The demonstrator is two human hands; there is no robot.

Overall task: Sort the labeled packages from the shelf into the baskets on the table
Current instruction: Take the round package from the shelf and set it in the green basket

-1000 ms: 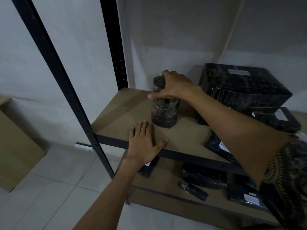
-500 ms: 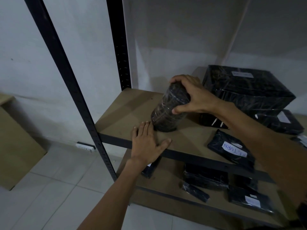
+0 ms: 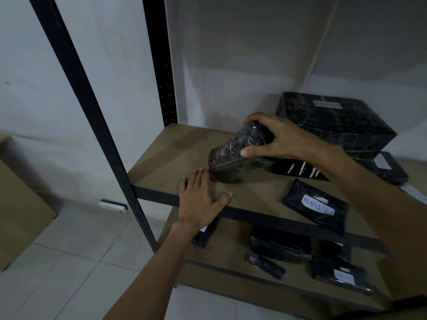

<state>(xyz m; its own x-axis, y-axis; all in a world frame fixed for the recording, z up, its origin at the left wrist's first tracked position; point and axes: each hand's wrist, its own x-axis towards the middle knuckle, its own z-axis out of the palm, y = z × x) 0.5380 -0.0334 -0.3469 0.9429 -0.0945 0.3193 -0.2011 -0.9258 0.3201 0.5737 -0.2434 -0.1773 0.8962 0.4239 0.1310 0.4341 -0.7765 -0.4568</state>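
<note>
1. The right grip (image 3: pixel 286 142) was curled round the upper end of a black-wrapped cylindrical package (image 3: pixel 231 158), with the thumb along its near side and the fingers over its top.
2. The package was tilted, its top leaning to the right and its lower end down at the upper shelf board (image 3: pixel 166 162); whether it touched the board could not be told.
3. The left grip (image 3: pixel 201 202) lay palm down on the front edge of that board with its fingers straight and spread. It held nothing, and its fingertips were just beside the package's lower end.
4. Behind the right grip a large black-wrapped box (image 3: pixel 335 125) with a pale label on top sat on a flatter black parcel (image 3: pixel 383 167).
5. A flat black packet (image 3: pixel 316 209) marked "RETURN" lay near the board's front edge, apart from the cylinder.
6. The lower shelf board (image 3: pixel 231 262) held several more black packets (image 3: pixel 279 245), some with white labels.
7. A black upright post (image 3: pixel 76 88) framed the shelf, and a cardboard box (image 3: pixel 18 204) stood on the tiled floor to the left.
</note>
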